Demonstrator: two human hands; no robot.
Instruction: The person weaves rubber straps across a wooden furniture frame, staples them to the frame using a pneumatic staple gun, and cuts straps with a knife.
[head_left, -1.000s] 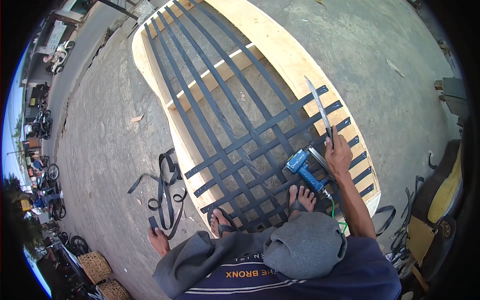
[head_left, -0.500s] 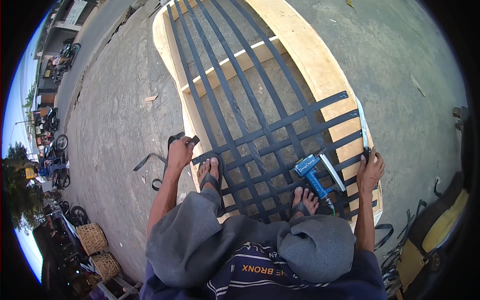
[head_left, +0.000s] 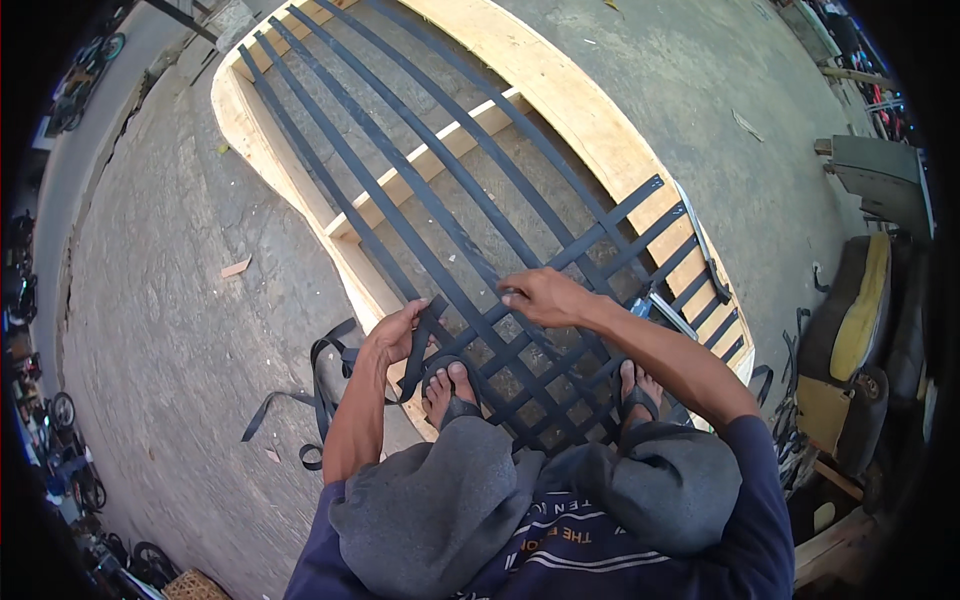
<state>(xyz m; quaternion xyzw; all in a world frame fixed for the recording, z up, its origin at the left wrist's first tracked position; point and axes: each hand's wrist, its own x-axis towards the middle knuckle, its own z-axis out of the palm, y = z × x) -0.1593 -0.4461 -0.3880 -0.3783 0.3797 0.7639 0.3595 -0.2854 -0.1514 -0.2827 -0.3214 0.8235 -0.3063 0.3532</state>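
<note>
A wooden frame (head_left: 590,110) lies on the ground with black webbing straps (head_left: 440,165) running lengthwise and others woven across them near my feet. My left hand (head_left: 398,332), at the frame's left rail, is closed on the loose end of a black webbing strap (head_left: 422,345). My right hand (head_left: 550,297) reaches over the middle of the weave, its fingers pinched on a lengthwise strap. A blue staple gun (head_left: 643,306) lies on the straps, mostly hidden under my right forearm. On the right rail rests a long silver-bladed tool with a black handle (head_left: 719,284).
Slack strap coils (head_left: 320,400) lie on the concrete left of the frame. My sandalled feet (head_left: 447,395) stand on the woven end. Old seat parts (head_left: 845,350) are piled at the right. A road with motorbikes runs along the far left.
My right hand has let go of the bladed tool on the right rail and moved left over the weave. My left hand has shifted slightly right with the strap. The view has turned.
</note>
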